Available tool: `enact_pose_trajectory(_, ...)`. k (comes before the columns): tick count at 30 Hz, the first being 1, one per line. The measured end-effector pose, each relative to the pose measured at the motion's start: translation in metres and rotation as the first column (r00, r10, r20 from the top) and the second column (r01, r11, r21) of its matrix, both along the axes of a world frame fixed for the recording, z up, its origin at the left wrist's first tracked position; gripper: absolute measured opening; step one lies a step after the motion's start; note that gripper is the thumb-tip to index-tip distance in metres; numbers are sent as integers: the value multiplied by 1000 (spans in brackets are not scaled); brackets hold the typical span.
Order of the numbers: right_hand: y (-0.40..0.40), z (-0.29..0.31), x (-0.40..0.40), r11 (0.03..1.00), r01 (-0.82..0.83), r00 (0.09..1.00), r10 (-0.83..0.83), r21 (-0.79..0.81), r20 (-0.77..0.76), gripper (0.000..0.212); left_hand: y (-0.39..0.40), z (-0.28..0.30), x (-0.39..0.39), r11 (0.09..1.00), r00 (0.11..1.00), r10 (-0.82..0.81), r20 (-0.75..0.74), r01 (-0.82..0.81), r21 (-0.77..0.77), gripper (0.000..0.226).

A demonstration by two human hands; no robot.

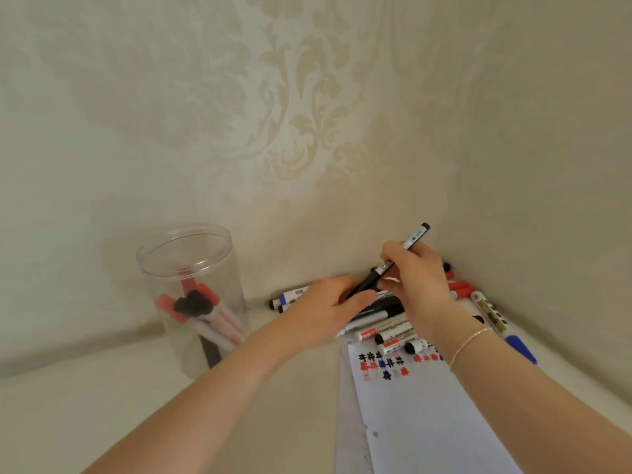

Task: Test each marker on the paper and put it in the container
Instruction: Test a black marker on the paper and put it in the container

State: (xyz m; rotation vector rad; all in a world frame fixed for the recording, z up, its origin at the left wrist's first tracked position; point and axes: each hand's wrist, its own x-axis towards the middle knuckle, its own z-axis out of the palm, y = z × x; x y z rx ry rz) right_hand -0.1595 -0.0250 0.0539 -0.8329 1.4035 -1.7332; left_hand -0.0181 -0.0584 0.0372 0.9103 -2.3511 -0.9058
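Note:
My right hand [419,285] grips a black marker [388,265] by its white barrel, its tail end pointing up and right. My left hand [325,309] pinches the black cap end of that same marker. Both hands hover over a pile of markers [390,328] lying at the top of a white paper [431,412]. The paper carries several black, red and blue test marks [386,364]. A tall clear plastic container [195,295] stands to the left with several red-capped and black-capped markers inside.
More red markers [460,287] lie behind my right hand in the corner. A blue marker [519,348] and a white one [489,313] lie along the right wall. Blue-capped markers [285,299] lie left of the pile. Patterned walls close in behind and to the right.

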Motion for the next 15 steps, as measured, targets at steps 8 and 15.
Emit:
enact_pose_trajectory(8,22,-8,-18,937,-256,892,323,236,-316,23,20,-13,-21,970,975,-207,-84,216,111,11)
enact_pose_trajectory(15,31,-10,-25,946,-268,858,321,183,-402,29,31,-10,-28,978,977,-184,-111,193,82,21)
